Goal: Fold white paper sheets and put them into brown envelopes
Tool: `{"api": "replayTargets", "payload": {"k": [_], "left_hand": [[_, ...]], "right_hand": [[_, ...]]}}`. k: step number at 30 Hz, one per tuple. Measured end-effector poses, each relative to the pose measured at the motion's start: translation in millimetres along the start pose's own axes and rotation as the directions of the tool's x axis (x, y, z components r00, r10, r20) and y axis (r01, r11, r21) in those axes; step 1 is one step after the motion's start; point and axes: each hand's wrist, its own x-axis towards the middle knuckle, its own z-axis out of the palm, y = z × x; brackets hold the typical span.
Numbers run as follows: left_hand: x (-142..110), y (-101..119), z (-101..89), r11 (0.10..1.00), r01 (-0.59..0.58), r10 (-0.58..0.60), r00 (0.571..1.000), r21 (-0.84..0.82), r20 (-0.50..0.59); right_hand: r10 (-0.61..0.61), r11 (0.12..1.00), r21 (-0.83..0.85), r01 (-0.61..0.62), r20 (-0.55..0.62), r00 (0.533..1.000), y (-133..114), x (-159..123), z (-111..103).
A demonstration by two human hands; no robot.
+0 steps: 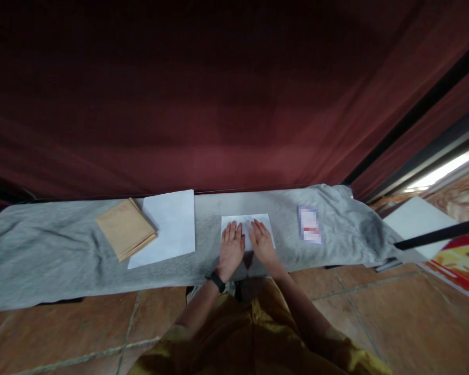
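Observation:
Both hands lie flat on a folded white sheet of paper [247, 223] on a bench covered with grey cloth [54, 260]. My left hand [231, 246], with a black band on its wrist, presses the paper's left half, fingers stretched out. Beside it, my right hand [262, 240] rests palm down on the right half, fingers spread. Neither hand holds anything.
A stack of brown envelopes [125, 228] lies to the left, partly on a white sheet [168, 226]. A small printed card [309, 225] sits to the right. A dark red curtain [219, 104] hangs behind. Tiled floor lies below; a white board [420, 219] and black bar [441, 233] are at right.

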Motion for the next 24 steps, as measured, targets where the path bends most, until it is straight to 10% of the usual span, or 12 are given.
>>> {"api": "replayTargets", "payload": {"k": [24], "left_hand": [[46, 0, 30.5, 0.994, -0.105, 0.104, 0.994, 0.037, 0.042]], "right_hand": [[0.069, 0.960, -0.273, -0.054, 0.046, 0.997, 21, 1, 8]]}}
